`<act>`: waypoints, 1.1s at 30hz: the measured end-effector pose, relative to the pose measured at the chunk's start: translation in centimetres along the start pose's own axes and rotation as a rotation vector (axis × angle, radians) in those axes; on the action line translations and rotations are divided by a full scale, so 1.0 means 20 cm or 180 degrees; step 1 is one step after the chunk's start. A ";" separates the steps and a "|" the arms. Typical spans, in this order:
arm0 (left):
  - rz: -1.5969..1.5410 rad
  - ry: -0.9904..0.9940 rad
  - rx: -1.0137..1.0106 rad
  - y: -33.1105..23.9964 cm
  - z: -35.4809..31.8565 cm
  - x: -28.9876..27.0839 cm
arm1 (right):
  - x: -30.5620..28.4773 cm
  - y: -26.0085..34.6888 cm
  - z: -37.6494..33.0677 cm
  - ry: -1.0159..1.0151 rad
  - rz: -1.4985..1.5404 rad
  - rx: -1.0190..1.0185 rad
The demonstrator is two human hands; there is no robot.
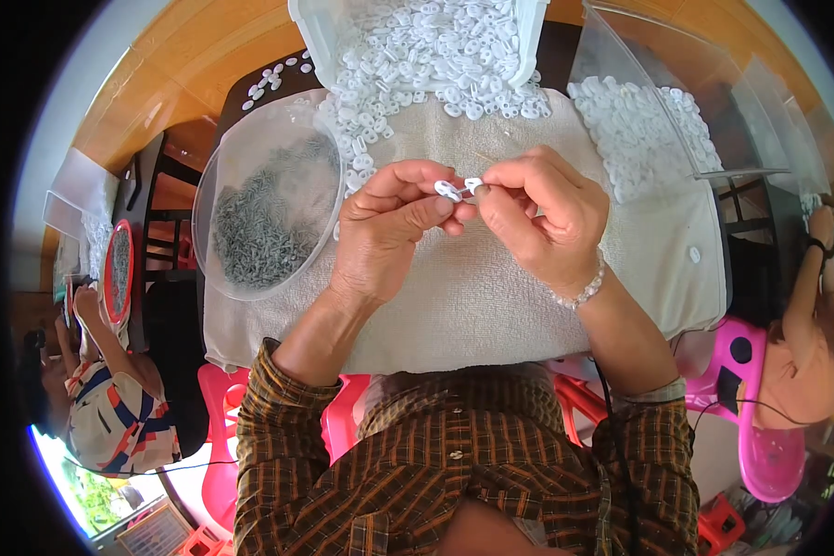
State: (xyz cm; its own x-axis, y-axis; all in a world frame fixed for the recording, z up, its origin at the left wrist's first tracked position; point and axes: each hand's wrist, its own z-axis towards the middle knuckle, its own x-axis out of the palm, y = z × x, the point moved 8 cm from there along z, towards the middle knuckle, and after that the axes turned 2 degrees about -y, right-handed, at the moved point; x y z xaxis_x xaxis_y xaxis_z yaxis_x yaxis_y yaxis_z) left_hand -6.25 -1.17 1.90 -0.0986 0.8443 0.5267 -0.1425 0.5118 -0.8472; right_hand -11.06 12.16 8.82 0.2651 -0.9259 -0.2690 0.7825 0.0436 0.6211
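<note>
Nearest us, our left hand (pixel 385 232) and right hand (pixel 537 218) meet above the beige towel (pixel 473 296), fingertips pinching a small white plastic clip (pixel 452 190) between them; it looks oval, glossy, with two holes. Left of the hands we see a clear bowl (pixel 215 176) of grey metal pins. Farther off, white clips spill from a tipped tub (pixel 310 28), and a clear bin (pixel 602 46) holds more.
</note>
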 end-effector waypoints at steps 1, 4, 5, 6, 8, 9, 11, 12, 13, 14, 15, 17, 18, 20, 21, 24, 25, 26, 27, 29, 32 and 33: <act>-0.0003 0.0008 0.0000 0.00 0.00 0.00 | -0.01 0.00 0.00 -0.0016 -0.0004 0.0038; 0.0081 -0.0021 0.0025 0.00 -0.01 -0.01 | 0.01 0.00 0.00 0.0016 0.0010 0.0055; 0.0057 -0.0024 0.0051 0.00 -0.01 -0.01 | 0.01 0.00 0.00 0.0015 0.0008 0.0054; 0.0034 -0.0027 0.0078 0.00 -0.01 -0.01 | 0.01 0.00 0.00 0.0022 -0.0016 0.0031; 0.0074 -0.0013 0.0093 0.00 0.00 -0.01 | 0.01 0.00 0.00 0.0028 -0.0039 0.0008; 0.0115 -0.0001 0.0108 0.00 0.00 -0.01 | 0.01 0.00 0.00 0.0022 -0.0029 0.0020; 0.0102 -0.0015 0.0101 0.00 0.00 -0.01 | 0.01 0.00 0.00 0.0015 -0.0021 0.0033; 0.0088 -0.0029 0.0094 0.00 -0.01 -0.01 | 0.01 0.00 0.00 0.0007 -0.0013 0.0007; 0.0089 -0.0027 0.0094 0.00 -0.01 -0.01 | 0.01 0.00 0.00 -0.0001 -0.0005 -0.0018; 0.0098 -0.0017 0.0097 0.00 0.00 -0.01 | 0.01 0.00 0.00 -0.0006 -0.0013 -0.0019; 0.0108 -0.0008 0.0100 0.00 0.00 -0.01 | 0.00 0.00 0.00 -0.0004 -0.0050 -0.0050; 0.0079 -0.0019 0.0097 0.00 0.00 -0.01 | 0.00 0.01 0.00 -0.0004 -0.0082 -0.0082; 0.0052 -0.0041 0.0097 0.00 0.00 -0.01 | 0.01 0.01 0.00 0.0009 -0.0096 -0.0113; 0.0091 -0.0054 0.0101 0.00 0.00 -0.01 | 0.01 0.01 0.00 0.0019 -0.0112 -0.0144; 0.0125 -0.0065 0.0104 0.00 0.00 -0.01 | 0.01 0.01 0.00 0.0019 -0.0135 -0.0145; 0.0058 -0.0031 0.0099 0.00 0.00 -0.01 | 0.01 0.01 0.00 -0.0002 -0.0155 -0.0172; 0.0059 -0.0032 0.0099 0.00 0.00 -0.01 | 0.01 0.01 0.00 -0.0023 -0.0150 -0.0199; 0.0094 -0.0048 0.0094 0.00 0.00 -0.01 | 0.01 0.01 0.00 -0.0022 -0.0149 -0.0196; 0.0129 -0.0064 0.0088 0.00 0.00 -0.01 | 0.01 0.01 0.00 -0.0023 -0.0165 -0.0204; 0.0110 -0.0067 0.0087 0.00 0.00 -0.01 | 0.01 0.01 0.00 -0.0023 -0.0184 -0.0210; 0.0141 -0.0077 0.0096 0.00 0.00 -0.01 | 0.01 0.01 0.00 -0.0028 -0.0200 -0.0235; 0.0193 -0.0090 0.0107 0.00 -0.01 -0.02 | 0.01 0.01 0.00 -0.0019 -0.0230 -0.0270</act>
State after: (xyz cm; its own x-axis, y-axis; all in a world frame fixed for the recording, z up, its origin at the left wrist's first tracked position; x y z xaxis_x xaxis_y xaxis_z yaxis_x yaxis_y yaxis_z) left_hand -6.09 -1.44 1.76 -0.1359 0.8685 0.4767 -0.1683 0.4540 -0.8750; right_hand -10.79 11.95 8.91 0.2030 -0.9301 -0.3062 0.8445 0.0080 0.5355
